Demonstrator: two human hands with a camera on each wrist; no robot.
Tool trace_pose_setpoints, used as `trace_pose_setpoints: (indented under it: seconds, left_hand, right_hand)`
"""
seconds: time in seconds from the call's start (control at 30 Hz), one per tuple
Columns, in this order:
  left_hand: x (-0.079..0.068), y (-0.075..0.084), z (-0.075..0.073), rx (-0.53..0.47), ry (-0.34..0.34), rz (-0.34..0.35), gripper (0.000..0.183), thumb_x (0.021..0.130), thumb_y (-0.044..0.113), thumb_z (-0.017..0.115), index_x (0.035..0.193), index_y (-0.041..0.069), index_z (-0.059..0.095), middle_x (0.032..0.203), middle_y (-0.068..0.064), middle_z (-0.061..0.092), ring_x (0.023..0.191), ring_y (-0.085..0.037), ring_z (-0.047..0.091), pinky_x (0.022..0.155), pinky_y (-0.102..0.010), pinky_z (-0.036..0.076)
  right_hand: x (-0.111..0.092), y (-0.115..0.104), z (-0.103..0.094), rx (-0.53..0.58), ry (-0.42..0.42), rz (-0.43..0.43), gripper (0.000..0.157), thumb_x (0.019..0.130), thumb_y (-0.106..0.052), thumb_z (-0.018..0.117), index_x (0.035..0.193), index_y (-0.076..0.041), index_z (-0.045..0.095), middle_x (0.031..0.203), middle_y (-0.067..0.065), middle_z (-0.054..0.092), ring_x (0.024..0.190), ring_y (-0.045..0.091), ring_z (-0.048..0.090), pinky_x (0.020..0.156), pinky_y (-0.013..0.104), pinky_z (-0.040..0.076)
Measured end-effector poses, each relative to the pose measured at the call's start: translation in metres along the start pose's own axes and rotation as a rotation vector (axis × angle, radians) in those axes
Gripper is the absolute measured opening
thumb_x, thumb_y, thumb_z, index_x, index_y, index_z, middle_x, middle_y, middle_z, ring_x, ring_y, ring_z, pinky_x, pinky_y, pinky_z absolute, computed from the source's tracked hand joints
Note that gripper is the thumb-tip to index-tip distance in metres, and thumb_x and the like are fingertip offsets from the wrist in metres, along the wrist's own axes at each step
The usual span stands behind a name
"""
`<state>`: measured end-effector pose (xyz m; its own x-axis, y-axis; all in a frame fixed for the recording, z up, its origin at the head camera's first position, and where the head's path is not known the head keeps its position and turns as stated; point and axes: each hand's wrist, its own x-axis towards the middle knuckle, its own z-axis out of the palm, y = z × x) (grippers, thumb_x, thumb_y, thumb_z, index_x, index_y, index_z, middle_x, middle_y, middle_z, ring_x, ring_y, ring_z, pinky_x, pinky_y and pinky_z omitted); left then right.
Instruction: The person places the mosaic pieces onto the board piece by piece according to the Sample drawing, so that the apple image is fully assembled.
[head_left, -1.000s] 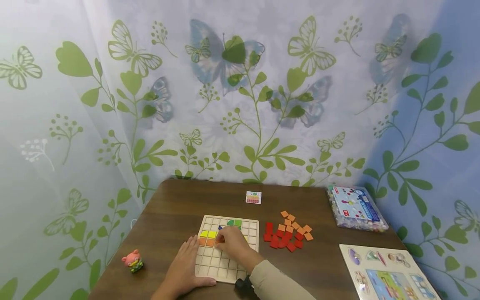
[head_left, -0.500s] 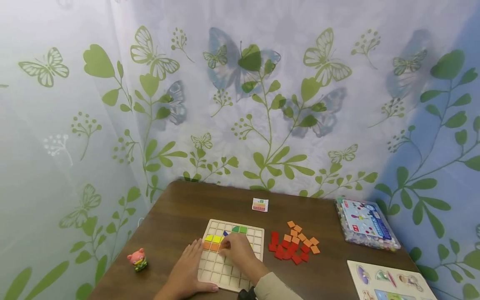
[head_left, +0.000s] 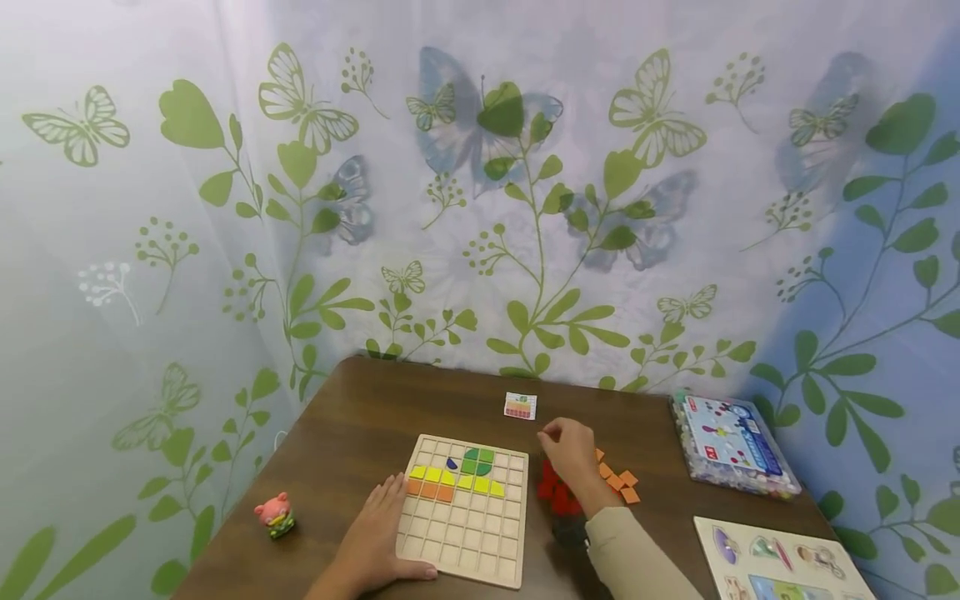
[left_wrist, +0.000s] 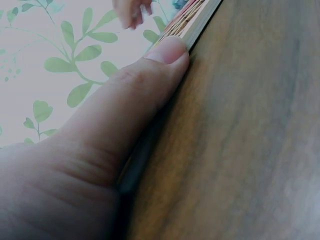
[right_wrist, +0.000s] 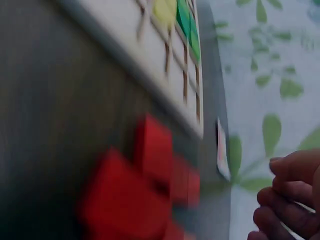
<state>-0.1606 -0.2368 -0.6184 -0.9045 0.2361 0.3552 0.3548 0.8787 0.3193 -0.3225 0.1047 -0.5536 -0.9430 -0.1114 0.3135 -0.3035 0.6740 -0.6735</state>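
Note:
A wooden grid board lies on the table. My left hand rests at its near left corner, fingers straight along the left edge; in the left wrist view the thumb lies against the board's side. On the grid sit green tiles, a blue piece, a row of yellow tiles and three orange tiles below its left part. My right hand hovers over the loose tiles right of the board, fingers loosely curled, nothing visible between them. Red tiles show blurred in the right wrist view.
Loose orange tiles lie past my right hand. A small picture card lies behind the board. A clear box of beads and a picture puzzle board stand on the right. A pink figurine stands at the left.
My right hand has left the grid and moved right, over the loose tiles. The third orange tile it was pressing now lies uncovered in the row. My left hand stays at the board's edge.

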Motion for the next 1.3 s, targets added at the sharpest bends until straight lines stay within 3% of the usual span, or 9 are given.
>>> trace_pose_setpoints:
  seconds: [0.23, 0.43, 0.67, 0.8, 1.03, 1.3]
  left_hand:
    - [0.001, 0.001, 0.003, -0.005, -0.007, 0.007, 0.145, 0.062, 0.095, 0.070, 0.157, -0.010, 0.039, 0.159, -0.030, 0.040, 0.147, -0.045, 0.037, 0.120, -0.058, 0.030]
    - [0.001, -0.002, 0.004, 0.007, -0.009, 0.000, 0.145, 0.061, 0.095, 0.070, 0.156, -0.011, 0.040, 0.160, -0.029, 0.040, 0.148, -0.044, 0.036, 0.121, -0.056, 0.030]
    - [-0.002, -0.001, 0.001, -0.023, -0.059, -0.024, 0.146, 0.063, 0.094, 0.071, 0.157, -0.012, 0.036, 0.161, -0.030, 0.036, 0.150, -0.045, 0.032, 0.123, -0.056, 0.025]
    - [-0.004, -0.003, 0.004, -0.008, -0.061, -0.060, 0.148, 0.061, 0.097, 0.068, 0.158, -0.010, 0.036, 0.164, -0.027, 0.034, 0.152, -0.042, 0.030, 0.124, -0.053, 0.023]
    - [-0.005, -0.004, 0.001, 0.014, -0.048, -0.071, 0.147, 0.061, 0.097, 0.068, 0.158, -0.009, 0.037, 0.164, -0.025, 0.034, 0.153, -0.040, 0.029, 0.123, -0.052, 0.024]
    - [-0.002, 0.000, 0.001, 0.009, -0.037, -0.040, 0.144, 0.062, 0.095, 0.070, 0.155, -0.012, 0.039, 0.162, -0.029, 0.037, 0.150, -0.044, 0.033, 0.121, -0.057, 0.027]
  right_hand:
    - [0.012, 0.050, -0.036, -0.182, -0.049, 0.129, 0.019, 0.090, -0.010, 0.084, 0.102, 0.002, 0.076, 0.093, 0.012, 0.072, 0.086, 0.035, 0.069, 0.078, 0.054, 0.059]
    - [0.012, 0.062, -0.033, -0.223, -0.138, 0.146, 0.014, 0.089, -0.009, 0.084, 0.099, -0.001, 0.078, 0.094, 0.010, 0.072, 0.094, 0.038, 0.068, 0.086, 0.060, 0.054]
    - [0.015, 0.063, -0.025, -0.279, -0.112, 0.118, 0.014, 0.088, -0.008, 0.085, 0.099, -0.003, 0.078, 0.095, 0.010, 0.072, 0.095, 0.039, 0.067, 0.086, 0.061, 0.049]
    - [0.019, 0.055, -0.020, -0.259, -0.107, 0.086, 0.019, 0.087, -0.009, 0.087, 0.103, -0.004, 0.077, 0.096, 0.008, 0.069, 0.094, 0.036, 0.065, 0.088, 0.059, 0.048]
    - [0.012, 0.018, -0.009, -0.070, -0.160, 0.016, 0.019, 0.088, -0.001, 0.085, 0.105, -0.005, 0.076, 0.101, 0.005, 0.068, 0.094, 0.027, 0.067, 0.083, 0.043, 0.061]
    - [-0.032, -0.028, 0.019, 0.020, -0.292, -0.240, 0.006, 0.093, -0.007, 0.083, 0.095, -0.011, 0.078, 0.097, 0.000, 0.066, 0.088, 0.020, 0.063, 0.077, 0.037, 0.059]
